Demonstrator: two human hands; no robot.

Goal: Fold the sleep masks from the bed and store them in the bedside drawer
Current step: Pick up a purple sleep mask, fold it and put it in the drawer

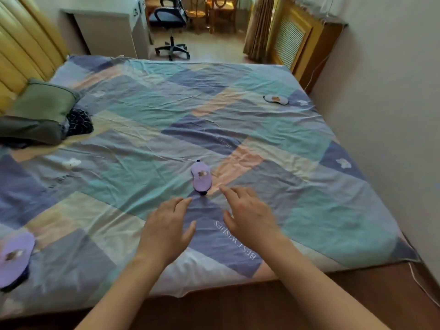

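Left hand (pixel 166 232), right hand (pixel 250 215): fingers spread, holding nothing, flanking approach to take both ends | purple mask (pixel 201 176): flat, mid-bed (pixel 238 110), just beyond fingertips | white mask (pixel 276 99) far right, another near left (pixel 14 258) | drawer unseen

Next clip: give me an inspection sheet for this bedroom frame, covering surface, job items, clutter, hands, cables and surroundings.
Surface: patchwork pastel bedsheet, wrinkled.
Job's things: purple sleep mask mid-bed; second purple mask at left edge; white mask far right; all flat, unfolded.
Clutter: green pillow, dark patterned cloth.
Hands: left hand and right hand open, short of the middle mask.
Cables: white cord along right wall.
Surroundings: black office chair; drawer not seen.
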